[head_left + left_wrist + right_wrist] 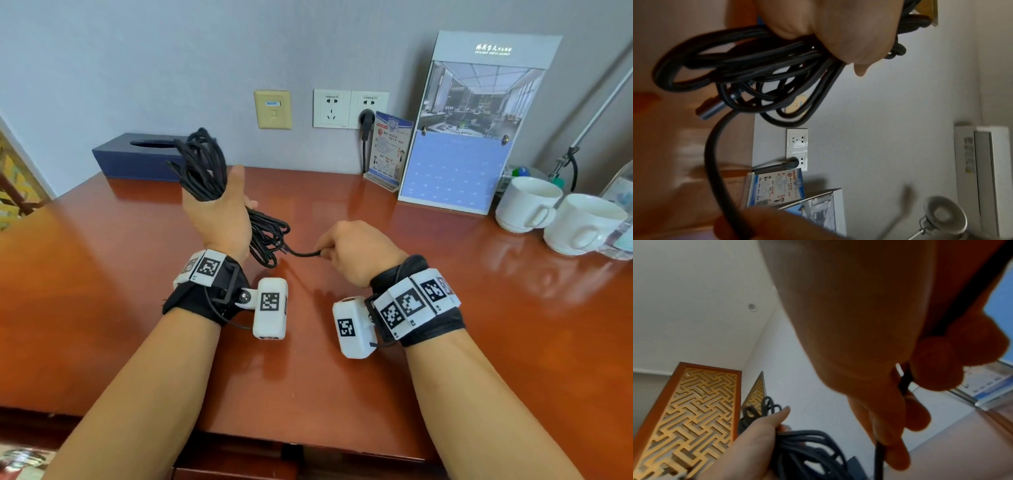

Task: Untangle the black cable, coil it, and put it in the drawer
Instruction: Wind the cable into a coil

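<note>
Both forearms are bare, without sleeves. Each wrist wears a black fabric strap (pixel 191 301) carrying a band of white blocks printed with black-and-white square markers (pixel 416 301). A white rounded camera housing (pixel 270 308), also marked, hangs at five o'clock of the left wrist on a screwed bracket, with a thin black wire looping beneath.

— How many cables did the hands hold?
— One black cable (pixel 205 164), between two hands.
— Cups?
— Two white cups (pixel 527 204).
— Anything else?
— One tissue box (pixel 137 161), one calendar (pixel 459 164), three wall plates (pixel 273 109).
</note>
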Available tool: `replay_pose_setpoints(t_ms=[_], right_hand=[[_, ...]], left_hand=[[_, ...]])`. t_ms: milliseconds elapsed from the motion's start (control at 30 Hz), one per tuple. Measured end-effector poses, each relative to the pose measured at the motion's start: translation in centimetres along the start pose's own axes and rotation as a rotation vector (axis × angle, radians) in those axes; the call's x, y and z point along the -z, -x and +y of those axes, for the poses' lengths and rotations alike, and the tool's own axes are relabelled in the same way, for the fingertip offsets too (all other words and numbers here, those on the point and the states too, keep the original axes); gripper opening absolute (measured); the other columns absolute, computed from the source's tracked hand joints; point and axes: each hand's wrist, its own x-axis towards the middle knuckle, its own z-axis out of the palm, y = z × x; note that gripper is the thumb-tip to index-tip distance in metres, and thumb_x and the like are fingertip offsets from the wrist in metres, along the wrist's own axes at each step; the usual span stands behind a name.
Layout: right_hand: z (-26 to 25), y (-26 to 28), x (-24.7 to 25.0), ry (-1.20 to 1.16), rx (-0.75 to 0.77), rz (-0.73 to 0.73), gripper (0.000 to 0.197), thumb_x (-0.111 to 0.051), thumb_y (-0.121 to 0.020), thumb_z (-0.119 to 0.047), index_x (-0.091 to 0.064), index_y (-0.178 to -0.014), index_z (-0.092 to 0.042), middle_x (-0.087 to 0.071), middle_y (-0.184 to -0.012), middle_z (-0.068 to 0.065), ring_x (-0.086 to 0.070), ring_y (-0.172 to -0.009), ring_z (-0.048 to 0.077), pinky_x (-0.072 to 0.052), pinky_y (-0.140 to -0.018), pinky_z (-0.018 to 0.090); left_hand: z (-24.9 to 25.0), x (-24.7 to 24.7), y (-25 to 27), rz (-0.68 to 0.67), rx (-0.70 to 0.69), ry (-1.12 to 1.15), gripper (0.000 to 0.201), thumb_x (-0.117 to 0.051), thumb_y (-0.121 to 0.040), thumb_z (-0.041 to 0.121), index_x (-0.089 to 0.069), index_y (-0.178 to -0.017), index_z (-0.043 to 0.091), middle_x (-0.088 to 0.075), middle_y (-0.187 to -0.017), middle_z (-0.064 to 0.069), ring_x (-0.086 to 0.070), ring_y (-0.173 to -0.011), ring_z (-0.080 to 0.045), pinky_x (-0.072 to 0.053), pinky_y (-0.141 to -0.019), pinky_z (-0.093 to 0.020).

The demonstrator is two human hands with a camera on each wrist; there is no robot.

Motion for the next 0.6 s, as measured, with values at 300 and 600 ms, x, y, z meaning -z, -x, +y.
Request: replay_pose_setpoints(t_ms=[300,600], right_hand=[[-1.3,0.9,1.7,-0.354,0.309,0.107,0.023,-0.066,-0.094,-0.027,-0.074,-0.080,-0.011,-0.071,-0.075,0.001,-0.063,-0.071,0.013,-0.050,-0.073,0.028],[0.1,0.7,1.9,-0.469,0.342,0.273,0.041,-0.073,-0.087,-0.033,-0.067,-0.067,0.001,-0.053,-0.058,0.018,-0.036,-0.055,0.020,-0.040,-0.057,0.031]], left_hand=[[1.2,-0.2,1.9,-0.638,0.003,-0.221,0.033,-0.072,-0.091,0.020,-0.053,-0.065,0.015,-0.045,-0.049,-0.004,-0.044,-0.039,-0.019,-0.041,-0.046,-0.030],[0.7,0.3,2.5,-1.104,0.465,-0.085,0.043,-0.092,-0.056,0.054,-0.070,-0.071,0.020,-0.049,-0.052,-0.002,-0.046,-0.039,-0.015,-0.044,-0.044,-0.025]])
